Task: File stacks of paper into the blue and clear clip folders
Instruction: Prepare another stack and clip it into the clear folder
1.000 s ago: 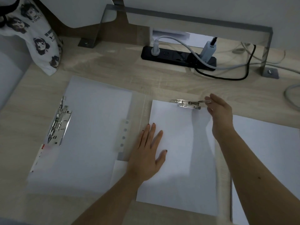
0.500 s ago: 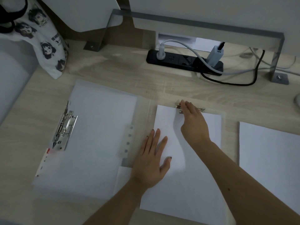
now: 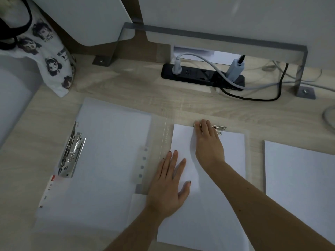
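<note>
- Two hands at work on one paper stack [image 3: 208, 205] lying in the open clear clip folder [image 3: 163, 134] at the middle of the wooden desk [image 3: 136, 91].
- Left hand [image 3: 170, 185] open and flat, palm pressing the stack's left side, gripping nothing.
- Right hand [image 3: 208, 144] spread over the stack's top edge, fingertips on the metal clip [image 3: 220, 128]; cannot tell whether pressing or pinching it.
- Clip at the folder's far edge, touching the top of the stack, partly hidden under the fingers.
- Second folder [image 3: 101, 160] to the left, already loaded with paper, its lever clip [image 3: 70, 151] along the left edge; colour hard to judge in the dim light.
- Another loose stack [image 3: 299, 187] to the right, well apart, not yet filed.
- Risks, as judged: sheets fanning or skewing if the left palm lifts early; top edge missing the clip and staying loose; clip snapping onto a fingertip; forearm dragging the stack askew.
</note>
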A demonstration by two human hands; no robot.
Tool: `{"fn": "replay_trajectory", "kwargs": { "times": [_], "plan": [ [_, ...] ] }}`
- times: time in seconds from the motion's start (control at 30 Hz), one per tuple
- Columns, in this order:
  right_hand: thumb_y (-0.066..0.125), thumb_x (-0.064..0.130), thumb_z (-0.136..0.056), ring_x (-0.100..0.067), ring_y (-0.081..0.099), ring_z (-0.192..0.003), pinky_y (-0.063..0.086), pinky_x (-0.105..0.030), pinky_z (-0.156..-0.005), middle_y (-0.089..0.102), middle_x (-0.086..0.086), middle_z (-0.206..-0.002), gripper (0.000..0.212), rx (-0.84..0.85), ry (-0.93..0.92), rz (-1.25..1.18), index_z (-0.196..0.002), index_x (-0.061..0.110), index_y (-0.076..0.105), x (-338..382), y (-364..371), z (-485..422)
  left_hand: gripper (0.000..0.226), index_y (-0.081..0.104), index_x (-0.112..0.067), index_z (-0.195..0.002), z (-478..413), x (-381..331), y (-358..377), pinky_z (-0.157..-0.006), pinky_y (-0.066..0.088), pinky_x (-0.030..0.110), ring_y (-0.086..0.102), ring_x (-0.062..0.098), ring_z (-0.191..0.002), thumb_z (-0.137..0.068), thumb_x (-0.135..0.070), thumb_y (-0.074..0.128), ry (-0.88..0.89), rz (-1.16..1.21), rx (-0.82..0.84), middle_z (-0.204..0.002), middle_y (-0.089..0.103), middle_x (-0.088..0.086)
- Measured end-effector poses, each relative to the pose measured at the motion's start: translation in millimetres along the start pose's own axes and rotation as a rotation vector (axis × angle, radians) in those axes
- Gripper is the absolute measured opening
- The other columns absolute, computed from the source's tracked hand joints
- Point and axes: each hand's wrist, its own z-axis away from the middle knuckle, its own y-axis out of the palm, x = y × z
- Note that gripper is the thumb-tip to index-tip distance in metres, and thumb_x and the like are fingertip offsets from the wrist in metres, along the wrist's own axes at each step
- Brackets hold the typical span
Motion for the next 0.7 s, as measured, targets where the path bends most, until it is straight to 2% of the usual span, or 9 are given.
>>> {"fn": "replay_trajectory", "kwargs": {
  "times": [0.13, 0.2, 0.3, 0.4, 0.5, 0.6, 0.7],
  "plan": [
    [0.032, -0.005, -0.088, -0.023, -0.008, -0.146, -0.005, -0.03, -0.116, -0.004, -0.008, -0.158, 0.069, -0.02, -0.007, -0.078, -0.148, 0.011, 0.0, -3.2, 0.3, 4.0, 0.062, 0.02, -0.022, -0.147, -0.8, -1.0, -0.7, -0.115, 0.003, 0.038, 0.01, 0.021, -0.144, -0.093, -0.053, 0.024, 0.001, -0.013, -0.016, -0.156, 0.021, 0.005],
    [0.036, -0.006, -0.085, -0.022, -0.008, -0.146, -0.003, -0.03, -0.117, -0.003, -0.007, -0.158, 0.073, -0.043, 0.007, -0.125, -0.148, 0.015, 0.005, -9.9, -1.0, 12.7, 0.062, 0.017, -0.021, -0.148, 0.2, -0.5, 0.4, -0.116, 0.003, 0.037, 0.008, 0.02, -0.145, -0.094, -0.051, 0.024, 0.011, 0.01, -0.027, -0.157, 0.018, 0.006],
    [0.038, -0.007, -0.083, -0.025, 0.002, -0.146, 0.007, -0.034, -0.119, 0.006, -0.011, -0.158, 0.071, -0.113, 0.063, -0.205, -0.147, 0.015, 0.018, -32.7, -4.9, 37.6, 0.061, 0.022, -0.016, -0.148, 0.9, 0.9, 3.6, -0.117, 0.009, 0.035, 0.009, 0.021, -0.145, -0.095, -0.047, 0.025, 0.04, 0.016, -0.031, -0.156, 0.018, 0.01],
    [0.042, -0.005, -0.083, -0.034, 0.019, -0.142, 0.022, -0.039, -0.113, 0.02, -0.02, -0.153, 0.062, -0.175, 0.175, -0.258, -0.142, 0.011, 0.033, -72.0, -9.1, 69.6, 0.06, 0.03, -0.009, -0.144, 3.1, -4.6, 2.3, -0.113, 0.018, 0.039, 0.016, 0.026, -0.143, -0.097, -0.043, 0.018, 0.01, -0.022, -0.051, -0.153, 0.025, 0.017],
    [0.046, -0.003, -0.085, -0.036, 0.025, -0.138, 0.029, -0.043, -0.109, 0.025, -0.02, -0.151, 0.055, -0.205, 0.339, -0.347, -0.138, 0.011, 0.04, -120.7, -19.6, 107.6, 0.056, 0.023, -0.003, -0.143, 6.0, -38.9, -2.6, -0.112, 0.017, 0.04, 0.015, 0.028, -0.143, -0.097, -0.035, 0.019, -0.005, -0.001, -0.112, -0.153, 0.024, 0.02],
    [0.048, -0.002, -0.086, -0.037, 0.027, -0.137, 0.03, -0.046, -0.107, 0.026, -0.018, -0.151, 0.053, -0.225, 0.476, -0.391, -0.137, 0.01, 0.042, -166.8, -27.8, 140.2, 0.057, 0.02, -0.005, -0.145, 4.2, -96.3, -5.0, -0.113, 0.009, 0.039, 0.01, 0.024, -0.144, -0.097, -0.035, 0.025, 0.13, 0.057, -0.097, -0.155, 0.018, 0.014],
    [0.049, -0.002, -0.084, -0.039, 0.031, -0.134, 0.031, -0.048, -0.106, 0.031, -0.022, -0.147, 0.052, -0.264, 0.614, -0.406, -0.135, 0.007, 0.043, -212.8, -31.9, 166.6, 0.056, 0.029, -0.004, -0.142, -4.2, -159.4, 0.7, -0.11, 0.017, 0.039, 0.023, 0.026, -0.143, -0.099, -0.037, 0.014, 0.28, 0.032, -0.043, -0.153, 0.027, 0.012]
  ]
}}
